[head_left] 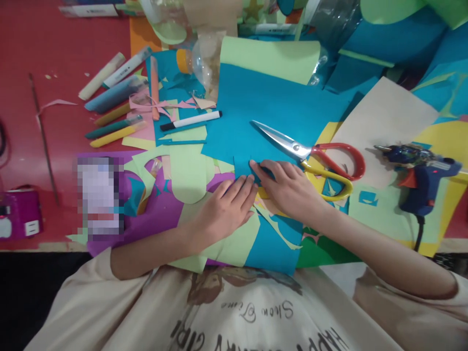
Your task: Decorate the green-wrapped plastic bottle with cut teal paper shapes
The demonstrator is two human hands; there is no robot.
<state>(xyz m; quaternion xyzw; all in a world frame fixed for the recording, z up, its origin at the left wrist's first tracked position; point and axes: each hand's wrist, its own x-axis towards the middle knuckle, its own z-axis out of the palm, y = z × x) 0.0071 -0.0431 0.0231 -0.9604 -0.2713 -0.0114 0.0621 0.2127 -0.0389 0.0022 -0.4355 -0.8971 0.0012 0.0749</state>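
A small blue piece of paper lies between my hands over the heap of coloured paper. The fingers of my left hand are together, their tips on its lower left part. My right hand has curled fingers, with the fingertips at the paper's right side; part of the paper is hidden beneath them. Just beyond my right hand rest scissors with one red and one yellow handle, blades slightly apart and pointing up-left. Under the scissors is a large blue sheet.
A blue glue gun lies at the right, its cord trailing down. Several markers and a black-capped marker are left of the blue sheet. A phone lies on purple paper. Clear plastic bottles stand behind.
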